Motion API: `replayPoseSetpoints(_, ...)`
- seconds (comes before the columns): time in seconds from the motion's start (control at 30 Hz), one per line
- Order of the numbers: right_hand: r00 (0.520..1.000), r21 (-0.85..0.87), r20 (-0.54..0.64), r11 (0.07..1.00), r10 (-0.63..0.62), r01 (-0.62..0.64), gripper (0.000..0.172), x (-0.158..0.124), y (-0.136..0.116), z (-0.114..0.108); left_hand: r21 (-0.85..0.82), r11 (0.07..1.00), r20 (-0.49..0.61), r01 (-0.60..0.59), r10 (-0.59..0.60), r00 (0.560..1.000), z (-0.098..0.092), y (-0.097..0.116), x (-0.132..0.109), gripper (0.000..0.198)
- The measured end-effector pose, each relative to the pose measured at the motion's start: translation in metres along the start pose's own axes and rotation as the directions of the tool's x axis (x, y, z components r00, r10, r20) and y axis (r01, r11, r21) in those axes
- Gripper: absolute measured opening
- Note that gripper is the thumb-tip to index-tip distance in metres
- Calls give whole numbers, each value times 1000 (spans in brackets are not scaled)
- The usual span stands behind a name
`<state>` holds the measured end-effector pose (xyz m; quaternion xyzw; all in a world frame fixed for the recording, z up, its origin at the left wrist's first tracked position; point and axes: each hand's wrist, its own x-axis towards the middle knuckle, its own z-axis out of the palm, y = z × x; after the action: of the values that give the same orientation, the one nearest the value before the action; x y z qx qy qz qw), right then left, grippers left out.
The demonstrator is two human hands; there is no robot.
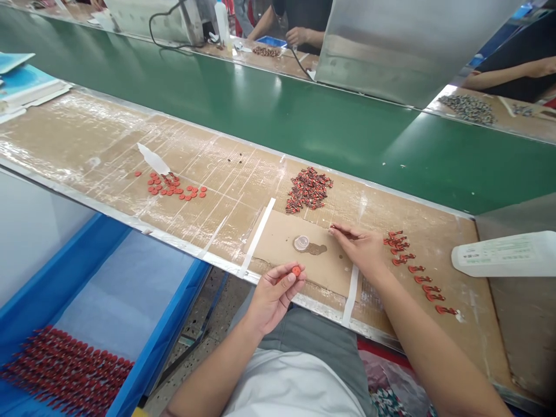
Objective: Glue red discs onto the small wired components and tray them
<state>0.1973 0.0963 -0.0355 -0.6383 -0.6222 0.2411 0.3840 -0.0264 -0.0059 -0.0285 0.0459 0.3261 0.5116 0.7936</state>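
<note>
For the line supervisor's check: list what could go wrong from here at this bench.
The small red disc pinched in the left hand could slip and drop past the bench's near edge. The round clear dish sits beside a dark stain on the cardboard sheet, so the right hand might knock it and smear more. The row of red parts lies close to the right forearm, which could brush it out of line.
</note>
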Motion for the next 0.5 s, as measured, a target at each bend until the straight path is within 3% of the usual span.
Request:
replayPoseSetpoints(0.1, 997, 153, -70, 988, 35, -23, 27, -11, -21, 9, 5, 1000, 2, -3, 3, 1000, 1, -1, 0, 23)
replayPoseSetpoints(0.23, 985, 151, -105, 977, -134, 149, 18, -24, -44, 27, -3, 1000, -1, -15, 15, 1000, 2, -1, 2, 23)
replayPoseSetpoints(0.5, 921, 58, -87, 921, -379, 384, 12, -21, -32, 42, -23, 999, 13, -26, 27, 1000, 2, 0, 2, 21)
